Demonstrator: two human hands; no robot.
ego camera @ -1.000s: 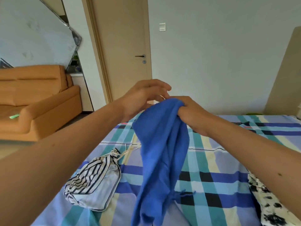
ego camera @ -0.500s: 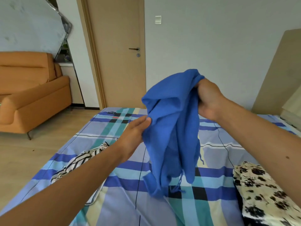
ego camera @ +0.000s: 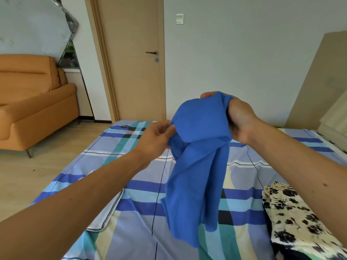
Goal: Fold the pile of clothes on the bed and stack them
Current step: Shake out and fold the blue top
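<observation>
A bright blue garment (ego camera: pixel 199 166) hangs bunched in the air above the bed. My right hand (ego camera: pixel 238 119) grips its top, with cloth wrapped over the fingers. My left hand (ego camera: pixel 155 139) pinches the garment's left edge just below that. The lower part of the garment dangles over the plaid bedsheet (ego camera: pixel 142 188). A cream garment with black flowers (ego camera: pixel 296 218) lies on the bed at the right. A pale striped garment (ego camera: pixel 109 209) lies at the left, mostly hidden under my left forearm.
The bed's foot edge is close to a beige door (ego camera: pixel 135 59). An orange sofa (ego camera: pixel 35 102) stands on the wood floor at the left. A tan board (ego camera: pixel 319 81) leans on the wall at the right.
My right hand has lowered the blue garment's top. My left hand has risen from the garment's side to pinch its left edge near the top. The view has shifted, hiding most of the striped garment.
</observation>
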